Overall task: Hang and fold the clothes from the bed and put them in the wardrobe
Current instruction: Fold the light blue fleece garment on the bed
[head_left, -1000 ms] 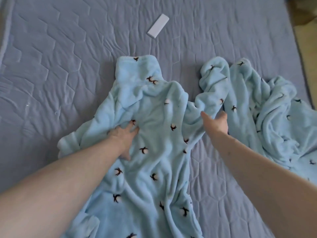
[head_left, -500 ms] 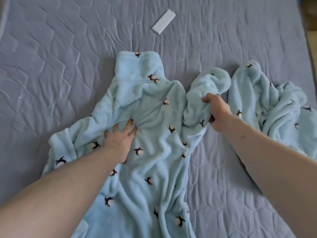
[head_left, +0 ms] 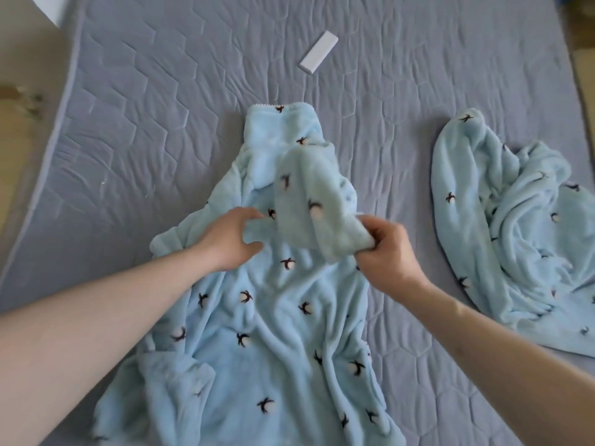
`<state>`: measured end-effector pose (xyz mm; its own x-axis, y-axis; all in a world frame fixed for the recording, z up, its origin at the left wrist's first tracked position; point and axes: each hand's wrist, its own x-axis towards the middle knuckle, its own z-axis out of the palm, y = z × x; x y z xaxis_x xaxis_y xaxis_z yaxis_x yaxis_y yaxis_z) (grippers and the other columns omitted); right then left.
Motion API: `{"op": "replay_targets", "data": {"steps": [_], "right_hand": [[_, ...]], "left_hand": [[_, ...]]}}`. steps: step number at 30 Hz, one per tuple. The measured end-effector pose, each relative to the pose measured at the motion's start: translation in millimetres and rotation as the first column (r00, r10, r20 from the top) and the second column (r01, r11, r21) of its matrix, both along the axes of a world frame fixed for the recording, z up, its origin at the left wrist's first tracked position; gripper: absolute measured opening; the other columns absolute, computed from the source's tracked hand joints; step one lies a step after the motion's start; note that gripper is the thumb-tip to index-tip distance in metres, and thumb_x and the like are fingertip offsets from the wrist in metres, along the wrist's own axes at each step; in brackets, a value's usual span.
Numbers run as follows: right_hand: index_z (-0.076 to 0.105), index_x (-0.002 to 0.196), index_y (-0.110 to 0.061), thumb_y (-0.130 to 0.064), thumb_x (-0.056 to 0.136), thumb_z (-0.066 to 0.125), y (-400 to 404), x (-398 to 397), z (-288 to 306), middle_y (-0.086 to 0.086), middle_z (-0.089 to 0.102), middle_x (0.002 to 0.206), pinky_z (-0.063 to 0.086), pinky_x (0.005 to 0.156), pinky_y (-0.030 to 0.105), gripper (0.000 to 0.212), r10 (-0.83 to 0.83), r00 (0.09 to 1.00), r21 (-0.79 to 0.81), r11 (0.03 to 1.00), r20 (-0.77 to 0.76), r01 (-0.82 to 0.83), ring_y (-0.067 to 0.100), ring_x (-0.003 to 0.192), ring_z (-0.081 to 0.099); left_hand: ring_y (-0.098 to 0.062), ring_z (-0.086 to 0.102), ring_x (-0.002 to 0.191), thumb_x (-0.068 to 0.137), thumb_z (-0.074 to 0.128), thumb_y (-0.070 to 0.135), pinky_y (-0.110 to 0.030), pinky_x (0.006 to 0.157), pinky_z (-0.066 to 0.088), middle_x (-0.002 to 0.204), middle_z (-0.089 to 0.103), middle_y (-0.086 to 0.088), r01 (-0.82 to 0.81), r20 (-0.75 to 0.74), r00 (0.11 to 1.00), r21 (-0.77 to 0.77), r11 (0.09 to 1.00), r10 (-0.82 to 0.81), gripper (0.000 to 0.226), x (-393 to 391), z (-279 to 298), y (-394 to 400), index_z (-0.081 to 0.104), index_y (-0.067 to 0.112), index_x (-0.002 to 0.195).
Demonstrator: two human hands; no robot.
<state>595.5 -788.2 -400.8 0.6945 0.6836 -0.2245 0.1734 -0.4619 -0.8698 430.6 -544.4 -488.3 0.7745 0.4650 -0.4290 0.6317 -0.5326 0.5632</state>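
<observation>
Grey-blue quilted bedding covers the bed point(head_left: 161, 130), and on it, spread flat in the middle, lies a pale blue fleece top point(head_left: 273, 317) with a small dark print. Its long axis runs straight away from the person, the high collar point(head_left: 280, 123) at the far end and the hem nearest the body, so the garment lies directly under and ahead of both arms.

One sleeve point(head_left: 309, 204) is lifted off the bed and carried across the chest of the top. The right hand point(head_left: 386, 252) has its fingers curled round the sleeve's lower end, bunching the fleece. The left hand point(head_left: 228, 239) sits on the chest just left of the sleeve, fingers and thumb bent as if nipping a fold of cloth; whether it truly pinches or only presses I cannot tell.

What the coming move seems to turn on: the sleeve has to lie down along or across the body, between the two hands, and the right hand is the one in control of it, while the left is placed to steady the panel.

Further right, well apart, a second fleece piece point(head_left: 515, 236) of the same print lies crumpled. Beyond the collar, near the far side of the bed, rests a small white box point(head_left: 318, 51).
</observation>
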Motion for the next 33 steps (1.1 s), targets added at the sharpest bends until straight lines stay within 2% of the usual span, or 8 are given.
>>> {"op": "replay_targets", "data": {"steps": [3, 8, 14, 18, 21, 26, 30, 33], "right_hand": [[0.076, 0.099, -0.031, -0.001, 0.061, 0.047, -37, -43, -19, -0.018, 0.074, 0.09, 0.052, 0.071, 0.026, 0.056, 0.24, 0.967, -0.19, 0.957, 0.081, -0.221, 0.007, 0.088, 0.068], [0.061, 0.112, -0.033, 0.001, 0.082, 0.05, -97, -84, -61, -0.02, 0.045, 0.155, 0.043, 0.1, 0.028, 0.046, 0.604, 0.797, -0.628, 0.614, -0.016, -0.478, 0.017, 0.127, 0.044], [0.048, 0.111, -0.031, -0.013, 0.086, 0.06, -101, -135, -67, -0.02, 0.031, 0.152, 0.043, 0.098, 0.036, 0.033, -0.158, 0.987, -0.429, 0.893, -0.022, 0.133, 0.013, 0.138, 0.041], [0.029, 0.149, -0.033, -0.047, 0.078, 0.085, -71, -152, -57, -0.006, 0.038, 0.146, 0.049, 0.109, 0.044, 0.091, -0.742, 0.593, -0.435, 0.666, -0.311, 0.606, 0.018, 0.131, 0.051], [0.035, 0.15, -0.025, -0.038, 0.075, 0.092, -62, -152, -58, -0.002, 0.055, 0.134, 0.055, 0.104, 0.045, 0.095, -0.775, 0.384, -0.501, 0.622, -0.502, 0.602, 0.022, 0.116, 0.064], [0.06, 0.086, -0.02, -0.009, 0.077, 0.07, -64, -159, -43, -0.005, 0.068, 0.079, 0.047, 0.052, 0.016, 0.017, -0.453, 0.842, -0.489, 0.828, -0.293, 0.275, 0.017, 0.077, 0.067], [0.048, 0.08, -0.02, -0.002, 0.073, 0.054, -82, -164, -38, 0.0, 0.062, 0.083, 0.041, 0.061, 0.031, 0.019, -0.17, 0.983, -0.552, 0.828, -0.075, 0.101, 0.025, 0.082, 0.06], [0.054, 0.122, -0.017, -0.006, 0.082, 0.056, -101, -173, -47, 0.007, 0.054, 0.128, 0.051, 0.085, 0.042, 0.041, -0.138, 0.982, -0.692, 0.721, -0.127, 0.012, 0.033, 0.113, 0.057]], "left_hand": [[-0.019, 0.059, 0.12, 0.083, 0.073, 0.031, -0.032, 0.094, 0.047, 0.137, 0.054, 0.007, 0.11, -0.061, 0.993, 0.072, 0.991, -0.106, 0.056, -36, 16, 1, 0.054, 0.029, 0.136], [-0.013, 0.052, 0.131, 0.089, 0.069, 0.026, -0.031, 0.088, 0.046, 0.146, 0.044, 0.016, 0.264, -0.14, 0.958, 0.082, 0.961, -0.251, 0.054, -90, 24, -19, 0.051, 0.036, 0.139], [-0.017, 0.027, 0.153, 0.083, 0.071, 0.044, -0.035, 0.12, 0.031, 0.17, 0.012, 0.014, 0.446, -0.263, 0.85, -0.103, 0.889, -0.457, 0.1, -106, 15, -93, 0.009, 0.042, 0.162], [-0.025, 0.061, 0.124, 0.091, 0.067, 0.051, -0.037, 0.098, 0.05, 0.137, 0.064, 0.003, 0.279, -0.242, 0.916, -0.188, 0.942, -0.32, 0.058, -97, 16, -146, 0.048, 0.038, 0.144], [-0.019, 0.068, 0.085, 0.095, 0.063, 0.039, -0.041, 0.078, 0.056, 0.093, 0.073, 0.005, 0.005, -0.217, 0.972, -0.35, 0.937, -0.086, 0.019, -106, 23, -188, 0.066, 0.02, 0.099], [0.005, 0.063, 0.073, 0.09, 0.068, 0.026, -0.005, 0.064, 0.039, 0.078, 0.071, 0.022, 0.171, -0.143, 0.951, -0.495, 0.852, -0.274, 0.009, -162, 47, -218, 0.063, 0.026, 0.083], [-0.004, 0.066, 0.086, 0.084, 0.062, 0.038, -0.023, 0.074, 0.049, 0.094, 0.073, 0.013, 0.151, -0.279, 0.928, -0.326, 0.933, -0.248, 0.023, -214, 51, -189, 0.064, 0.038, 0.107], [-0.005, 0.067, 0.077, 0.089, 0.064, 0.032, -0.031, 0.077, 0.057, 0.085, 0.071, 0.009, -0.035, -0.346, 0.935, -0.308, 0.951, -0.078, 0.019, -234, 52, -159, 0.064, 0.043, 0.105]]}}
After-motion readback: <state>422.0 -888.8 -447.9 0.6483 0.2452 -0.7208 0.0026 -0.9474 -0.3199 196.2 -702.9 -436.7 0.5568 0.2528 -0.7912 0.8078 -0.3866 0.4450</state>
